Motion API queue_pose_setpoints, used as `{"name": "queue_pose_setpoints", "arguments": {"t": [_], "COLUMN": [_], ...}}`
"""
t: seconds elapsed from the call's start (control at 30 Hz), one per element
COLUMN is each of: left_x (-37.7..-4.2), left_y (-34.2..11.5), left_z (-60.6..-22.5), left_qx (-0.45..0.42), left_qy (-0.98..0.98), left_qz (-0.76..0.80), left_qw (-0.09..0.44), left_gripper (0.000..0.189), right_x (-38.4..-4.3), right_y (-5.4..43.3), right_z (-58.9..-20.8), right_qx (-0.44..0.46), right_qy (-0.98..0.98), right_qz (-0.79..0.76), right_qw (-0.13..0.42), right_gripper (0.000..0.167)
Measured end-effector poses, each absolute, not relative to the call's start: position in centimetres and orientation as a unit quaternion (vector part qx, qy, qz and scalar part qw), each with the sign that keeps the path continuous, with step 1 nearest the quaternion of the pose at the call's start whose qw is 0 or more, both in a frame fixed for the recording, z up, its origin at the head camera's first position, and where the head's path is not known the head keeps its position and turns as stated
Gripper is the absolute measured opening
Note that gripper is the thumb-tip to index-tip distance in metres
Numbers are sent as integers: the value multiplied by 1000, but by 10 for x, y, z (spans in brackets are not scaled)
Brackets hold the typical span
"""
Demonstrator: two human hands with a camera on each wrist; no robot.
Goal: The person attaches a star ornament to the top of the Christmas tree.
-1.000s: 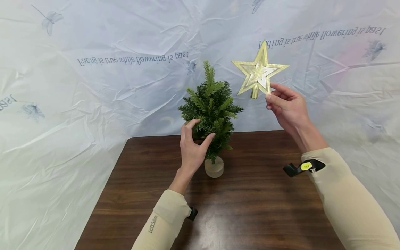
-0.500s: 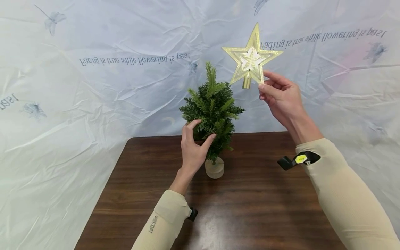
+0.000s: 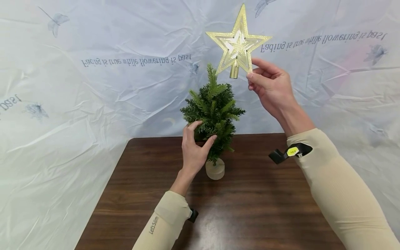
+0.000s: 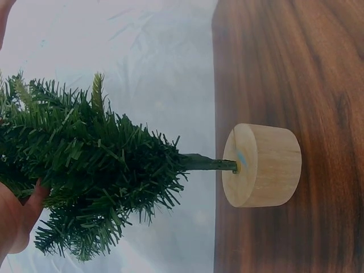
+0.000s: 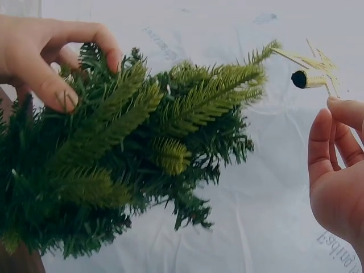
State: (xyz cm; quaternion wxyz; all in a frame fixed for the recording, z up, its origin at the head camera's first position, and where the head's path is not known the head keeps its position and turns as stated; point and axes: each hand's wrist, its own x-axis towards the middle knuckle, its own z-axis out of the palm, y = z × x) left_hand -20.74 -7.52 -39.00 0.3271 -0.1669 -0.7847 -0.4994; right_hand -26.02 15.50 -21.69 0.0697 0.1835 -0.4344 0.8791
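Observation:
A small artificial Christmas tree (image 3: 215,107) stands upright on a round wooden base (image 4: 267,165). My left hand (image 3: 194,149) grips its branches from the left side, thumb and fingers curled around the foliage. In my right hand (image 3: 272,86), thumb and fingers pinch the lower right point of a gold star tree topper (image 3: 238,45). The star is held upright, above and slightly right of the treetop. Its hollow tube, in the right wrist view, shows a dark open end. One lower point of the star appears close to the tree's tip; whether they touch I cannot tell.
The tree's base rests on a dark brown wooden table (image 3: 250,194). Behind the table hangs a creased pale cloth (image 3: 150,90) with printed words and flowers. Black straps with camera mounts sit on both wrists.
My right hand has moved left and upward with the star, bringing it from the right of the tree to above its tip. The left hand keeps its grip on the tree.

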Motion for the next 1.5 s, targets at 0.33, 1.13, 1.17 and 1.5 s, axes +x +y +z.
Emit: {"name": "queue_pose_setpoints", "arguments": {"t": [0.33, 1.13, 1.17, 1.5], "left_x": [-206, -205, -205, -205], "left_y": [-75, -75, -75, -76], "left_z": [-389, -390, -389, -391], "left_qx": [-170, -172, -172, -166], "left_qy": [-784, -783, -783, -785], "left_qz": [-500, -498, -498, -499], "left_qw": [325, 331, 331, 327], "left_gripper": [62, 61, 61, 61], "right_x": [-261, -269, -270, -272], "right_y": [141, 105, 104, 103], "right_z": [-199, -177, -177, -181], "right_qx": [192, 217, 217, 243], "right_qy": [-439, -474, -480, -533], "right_qz": [875, 848, 844, 800], "right_qw": [72, 93, 97, 130], "right_gripper": [38, 34, 34, 34]}}
